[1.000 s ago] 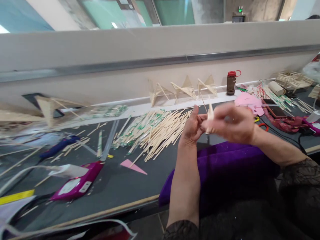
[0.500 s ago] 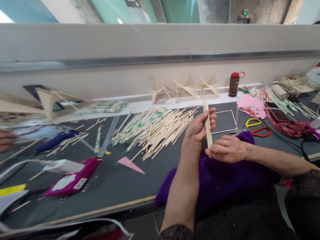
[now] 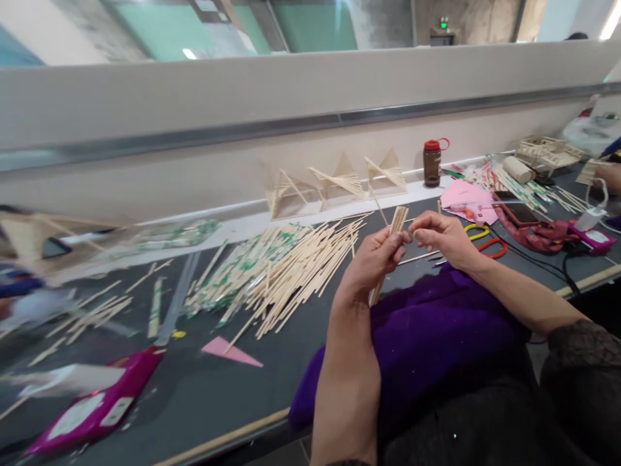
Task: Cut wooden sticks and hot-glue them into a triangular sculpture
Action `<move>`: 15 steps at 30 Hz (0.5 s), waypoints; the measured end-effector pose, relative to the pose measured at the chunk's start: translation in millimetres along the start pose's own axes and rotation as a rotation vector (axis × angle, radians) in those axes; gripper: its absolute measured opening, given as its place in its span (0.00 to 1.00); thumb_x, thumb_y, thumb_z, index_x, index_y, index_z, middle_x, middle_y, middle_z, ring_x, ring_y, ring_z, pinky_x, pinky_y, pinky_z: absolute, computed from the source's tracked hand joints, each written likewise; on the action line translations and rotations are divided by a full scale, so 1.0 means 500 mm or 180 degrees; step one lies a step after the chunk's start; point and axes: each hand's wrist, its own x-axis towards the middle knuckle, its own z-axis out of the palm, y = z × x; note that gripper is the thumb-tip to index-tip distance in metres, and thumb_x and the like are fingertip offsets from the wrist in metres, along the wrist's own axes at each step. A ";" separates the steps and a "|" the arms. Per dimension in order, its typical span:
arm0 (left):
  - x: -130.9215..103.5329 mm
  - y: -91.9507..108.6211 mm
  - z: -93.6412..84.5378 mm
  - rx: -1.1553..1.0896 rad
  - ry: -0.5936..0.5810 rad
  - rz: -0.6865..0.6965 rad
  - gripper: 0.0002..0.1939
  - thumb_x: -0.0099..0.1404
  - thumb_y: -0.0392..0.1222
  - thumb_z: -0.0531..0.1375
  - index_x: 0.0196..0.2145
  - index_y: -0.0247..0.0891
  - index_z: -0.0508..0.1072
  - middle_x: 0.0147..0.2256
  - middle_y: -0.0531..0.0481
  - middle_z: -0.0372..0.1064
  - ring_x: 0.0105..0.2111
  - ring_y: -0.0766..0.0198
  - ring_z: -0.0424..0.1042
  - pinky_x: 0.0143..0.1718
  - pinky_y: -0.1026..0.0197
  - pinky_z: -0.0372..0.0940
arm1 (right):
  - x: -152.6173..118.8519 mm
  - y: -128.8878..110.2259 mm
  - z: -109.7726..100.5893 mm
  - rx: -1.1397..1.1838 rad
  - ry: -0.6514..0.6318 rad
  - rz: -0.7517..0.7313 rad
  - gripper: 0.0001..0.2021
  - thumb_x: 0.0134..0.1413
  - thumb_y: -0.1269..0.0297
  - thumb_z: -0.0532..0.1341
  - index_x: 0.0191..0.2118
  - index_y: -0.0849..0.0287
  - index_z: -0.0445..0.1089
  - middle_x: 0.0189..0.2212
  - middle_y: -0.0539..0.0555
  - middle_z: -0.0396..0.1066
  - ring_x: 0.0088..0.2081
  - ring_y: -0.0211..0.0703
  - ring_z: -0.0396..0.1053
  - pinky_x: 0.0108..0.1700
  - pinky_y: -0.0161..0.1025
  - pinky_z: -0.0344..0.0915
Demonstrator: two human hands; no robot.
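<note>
My left hand (image 3: 369, 264) is closed around a small bundle of thin wooden chopsticks (image 3: 399, 219), their ends standing up above the thumb and a few lower ends showing below the fist. Close by the top of the bundle is my right hand (image 3: 444, 237), its fingers bent and slightly apart; I see nothing held in it. A large pile of loose chopsticks (image 3: 305, 272) lies on the dark table to the left, beside a heap of chopsticks in green-printed wrappers (image 3: 242, 272). A purple cloth (image 3: 436, 336) covers my lap under both hands.
Several stick models (image 3: 337, 181) stand by the wall near a brown bottle (image 3: 432, 165). Red-and-yellow-handled pliers (image 3: 492, 247) lie beyond my right hand. At left are a pink paper triangle (image 3: 233, 351) and a magenta power strip (image 3: 101, 408). Other people's hands, one at right (image 3: 609, 176), show at both edges.
My right hand has left the lower end of the bundle and moved up to its top. My left hand now grips the bundle in a fist. The view has shifted right.
</note>
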 end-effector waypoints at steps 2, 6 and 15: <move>-0.003 0.001 0.003 0.0142 -0.0151 -0.0088 0.24 0.59 0.63 0.66 0.34 0.37 0.71 0.18 0.61 0.55 0.15 0.74 0.47 0.17 0.67 0.42 | 0.008 -0.005 -0.006 0.0503 0.0056 0.0378 0.18 0.47 0.48 0.71 0.35 0.59 0.73 0.27 0.48 0.71 0.24 0.33 0.66 0.23 0.31 0.61; -0.007 0.007 0.017 0.0322 -0.0473 -0.0263 0.23 0.61 0.62 0.65 0.33 0.38 0.71 0.18 0.59 0.56 0.16 0.73 0.48 0.18 0.66 0.42 | 0.006 -0.006 -0.009 0.0951 0.0085 0.0508 0.21 0.42 0.51 0.74 0.37 0.59 0.72 0.28 0.46 0.72 0.23 0.31 0.66 0.21 0.30 0.59; 0.003 -0.009 0.037 0.0240 -0.0723 -0.0378 0.26 0.58 0.66 0.66 0.33 0.37 0.71 0.18 0.59 0.57 0.15 0.74 0.46 0.18 0.67 0.41 | 0.000 -0.003 -0.015 0.0826 -0.0109 0.0320 0.15 0.51 0.53 0.70 0.26 0.60 0.73 0.18 0.46 0.69 0.20 0.30 0.64 0.22 0.30 0.55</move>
